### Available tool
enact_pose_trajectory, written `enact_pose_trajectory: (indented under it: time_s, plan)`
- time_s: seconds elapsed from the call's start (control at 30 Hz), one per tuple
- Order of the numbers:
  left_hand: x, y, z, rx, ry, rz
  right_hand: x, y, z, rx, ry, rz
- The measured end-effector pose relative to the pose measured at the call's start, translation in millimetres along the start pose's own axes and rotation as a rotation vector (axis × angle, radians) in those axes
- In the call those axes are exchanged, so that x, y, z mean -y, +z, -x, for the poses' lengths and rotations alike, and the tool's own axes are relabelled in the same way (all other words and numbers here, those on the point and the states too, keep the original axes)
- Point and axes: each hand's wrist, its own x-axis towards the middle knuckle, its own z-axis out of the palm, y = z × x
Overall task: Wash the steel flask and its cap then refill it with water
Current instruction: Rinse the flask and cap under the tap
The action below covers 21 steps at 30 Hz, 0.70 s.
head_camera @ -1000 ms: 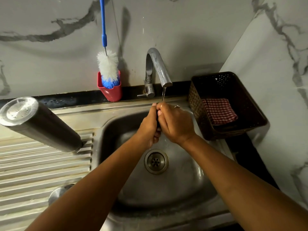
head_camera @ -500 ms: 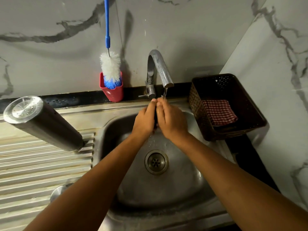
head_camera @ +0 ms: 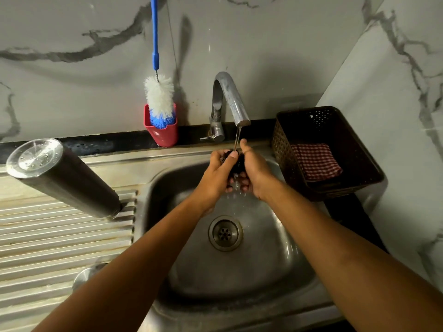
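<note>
Both the left hand (head_camera: 219,170) and right hand (head_camera: 253,170) were cupped around a small dark cap (head_camera: 236,159) under the running tap (head_camera: 231,99), while the steel flask (head_camera: 64,178) stood inverted on the drainboard (head_camera: 60,236), apparently washed, its refilling still ahead

The scene is dim and warm-toned, lit from the front. The blue-handled white bottle brush (head_camera: 159,98) casts a soft shadow rightward on the grey-veined marble wall (head_camera: 275,44). Wide-angle distortion bends the edges.
</note>
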Motion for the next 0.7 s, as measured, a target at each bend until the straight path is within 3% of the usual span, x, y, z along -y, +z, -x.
enact_pose_trajectory:
  time_s: [0.07,0.13,0.2,0.3,0.53,0.7]
  plan:
    - [-1.7,1.9,-0.3,-0.065,-0.046,0.152,-8.1,5.2,3.6,-0.107,-0.307,0.109]
    - [-6.5,5.3,-3.0,-0.147,-0.07,0.274,-17.1,11.0,9.1,-0.072,-0.479,0.022]
    - [-8.0,3.9,-7.1,-0.16,-0.1,0.308,-23.9,11.4,13.2,0.044,-0.462,-0.15]
    - [-2.8,-4.0,-14.5,-0.095,-0.201,0.354,-28.6,3.7,12.9,0.129,-0.441,-0.21]
    - [1.9,-0.5,-19.1,0.03,-0.164,0.388,-32.5,0.8,1.6,0.0,-0.577,-0.068]
    - [3.7,0.7,-17.4,0.016,-0.206,0.443,-33.8,-4.5,9.9,0.046,-0.624,0.081]
